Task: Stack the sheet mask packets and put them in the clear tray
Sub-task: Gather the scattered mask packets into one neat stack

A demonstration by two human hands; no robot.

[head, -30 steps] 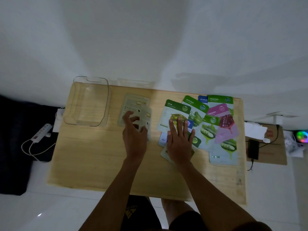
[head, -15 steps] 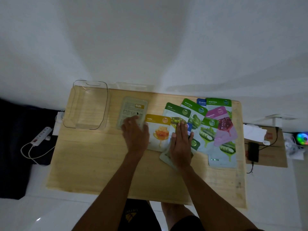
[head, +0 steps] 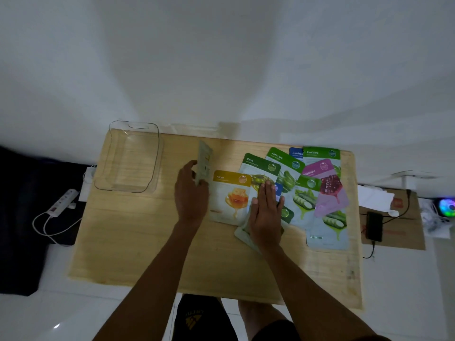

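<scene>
One clear tray (head: 134, 158); about ten sheet mask packets. Left hand (head: 190, 195) gripped one grey packet (head: 203, 166) tilted on edge; right hand (head: 267, 212) flat, fingers extended, on fanned packets (head: 305, 190).

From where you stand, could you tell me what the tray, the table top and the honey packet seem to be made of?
Clear tray: likely rigid glossy plastic; the wood grain shows through it.
Table top: pale wood or wood-look laminate, matte, grain lines visible.
Honey packet: probably printed foil or plastic film with a slight sheen.
</scene>
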